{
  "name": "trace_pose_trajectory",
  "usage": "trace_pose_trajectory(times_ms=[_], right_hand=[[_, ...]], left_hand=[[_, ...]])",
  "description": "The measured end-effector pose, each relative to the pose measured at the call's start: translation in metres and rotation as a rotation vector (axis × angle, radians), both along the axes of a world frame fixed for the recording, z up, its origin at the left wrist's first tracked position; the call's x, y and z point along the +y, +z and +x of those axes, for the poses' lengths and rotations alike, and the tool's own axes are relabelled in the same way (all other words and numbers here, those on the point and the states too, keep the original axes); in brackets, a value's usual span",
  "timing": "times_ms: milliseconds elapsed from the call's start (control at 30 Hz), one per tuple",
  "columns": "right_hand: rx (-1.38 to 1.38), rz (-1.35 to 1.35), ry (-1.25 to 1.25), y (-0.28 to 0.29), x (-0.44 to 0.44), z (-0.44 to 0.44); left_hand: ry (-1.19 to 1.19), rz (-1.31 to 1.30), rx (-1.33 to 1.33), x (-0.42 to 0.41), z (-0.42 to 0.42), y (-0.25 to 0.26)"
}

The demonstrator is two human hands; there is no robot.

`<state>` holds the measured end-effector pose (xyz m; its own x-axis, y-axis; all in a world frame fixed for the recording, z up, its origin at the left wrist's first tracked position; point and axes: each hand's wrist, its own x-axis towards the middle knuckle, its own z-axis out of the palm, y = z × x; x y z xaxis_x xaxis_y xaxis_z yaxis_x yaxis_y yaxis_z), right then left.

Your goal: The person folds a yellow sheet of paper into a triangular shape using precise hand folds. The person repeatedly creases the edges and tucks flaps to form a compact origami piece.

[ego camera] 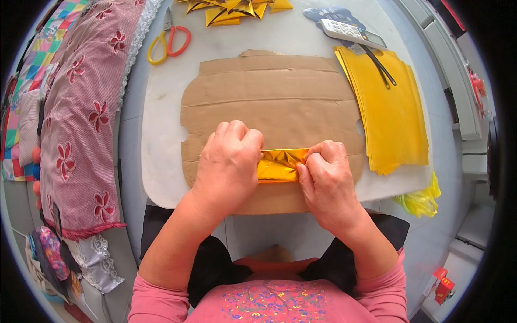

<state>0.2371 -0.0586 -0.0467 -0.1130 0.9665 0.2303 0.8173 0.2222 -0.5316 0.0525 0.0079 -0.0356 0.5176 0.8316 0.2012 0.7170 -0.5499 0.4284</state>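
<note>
A folded piece of shiny gold foil paper (pixel 278 166) stretches between my two hands, above the near part of a flattened cardboard sheet (pixel 270 109). My left hand (pixel 232 161) grips its left end with curled fingers. At the other end my right hand (pixel 327 173) pinches the paper between thumb and fingers. Creases run across the foil near the right thumb. The fingertips of my left hand are hidden behind the knuckles.
The cardboard lies on a white table (pixel 165 161). Flat gold sheets (pixel 396 117) are stacked at right, under a white remote control (pixel 353 34). Scissors (pixel 167 42) with yellow and red handles lie at far left. Folded gold pieces (pixel 234 12) are heaped at the far edge.
</note>
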Motion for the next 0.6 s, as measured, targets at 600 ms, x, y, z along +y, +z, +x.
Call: trace_pose_trajectory(times_ms=[600], right_hand=[[0.014, 0.028, -0.007, 0.0, -0.003, 0.003]], left_hand=[[-0.18, 0.269, 0.261, -0.034, 0.012, -0.015]])
